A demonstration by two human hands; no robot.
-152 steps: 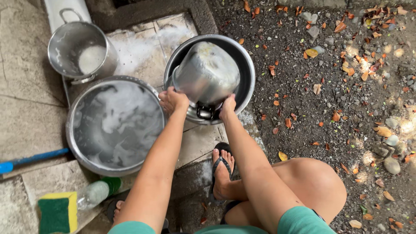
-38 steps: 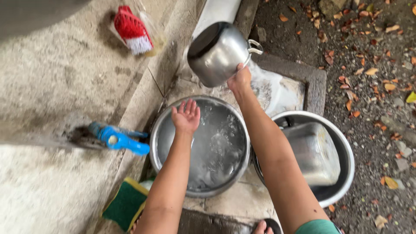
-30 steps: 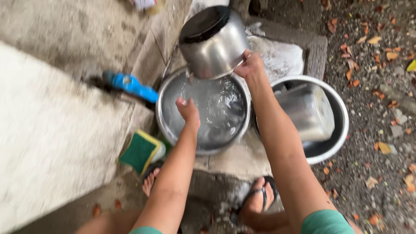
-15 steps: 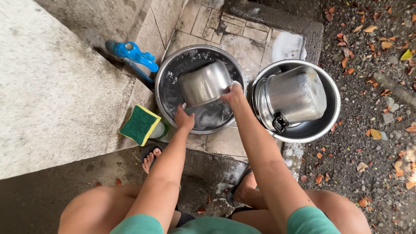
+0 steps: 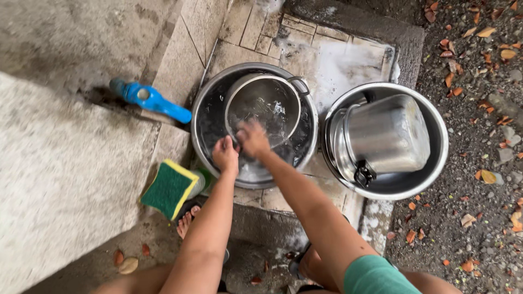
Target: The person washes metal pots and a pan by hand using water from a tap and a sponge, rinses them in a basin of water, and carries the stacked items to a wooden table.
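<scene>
Blue plastic tap [image 5: 150,100] sits well to the left of your hands, with a green-and-yellow sponge [image 5: 170,189] just below-left. Your left hand [image 5: 225,154] grips the near rim of the steel pot [image 5: 263,109], which stands upright inside the water-filled basin [image 5: 202,117]. Your right hand [image 5: 253,139] reaches into the pot; its grip cannot be determined. Right of both hands, a second pot [image 5: 387,134] lies tilted in another basin [image 5: 436,117].

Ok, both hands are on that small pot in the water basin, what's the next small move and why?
Probably sweep the right hand around inside the small pot while the left hand steadies its rim: the pot sits mouth-up in the water basin, wet inside, and the sponge lies aside.
</scene>
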